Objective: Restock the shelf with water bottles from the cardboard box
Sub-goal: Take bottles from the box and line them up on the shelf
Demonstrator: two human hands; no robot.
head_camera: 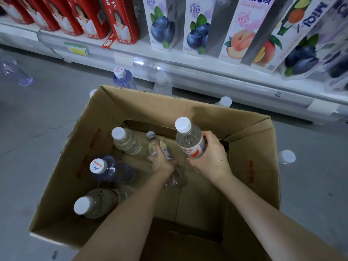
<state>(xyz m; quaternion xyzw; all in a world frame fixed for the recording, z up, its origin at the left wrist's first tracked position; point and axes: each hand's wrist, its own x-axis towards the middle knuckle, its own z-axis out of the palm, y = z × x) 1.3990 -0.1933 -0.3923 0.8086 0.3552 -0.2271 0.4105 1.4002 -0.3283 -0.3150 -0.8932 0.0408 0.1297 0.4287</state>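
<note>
Head view, looking down into the open cardboard box (150, 106) on the floor, just near of the shelf (188, 66). The right grip (211, 155) is wrapped round the labelled middle of a white-capped water bottle (188, 138), held tilted above the box's right half with its cap toward the shelf. The left grip (162, 161) is curled round a smaller bottle (153, 146) lying on the box bottom, cap pointing far. Three more bottles stand or lean at the left of the box: a clear one (126, 140) far, a blue-tinted one (111, 170) in the middle, and one (98, 202) nearest. Further bottles (123, 78) stand on the floor between box and shelf. Handling, as judged: the bottles appear filled, hence moderately heavy for one hand. Their thin clear walls likely dent under a hard squeeze and may be slick. The soundest hold is round the mid-body at the label, as the right grip shows, not by the cap.
</note>
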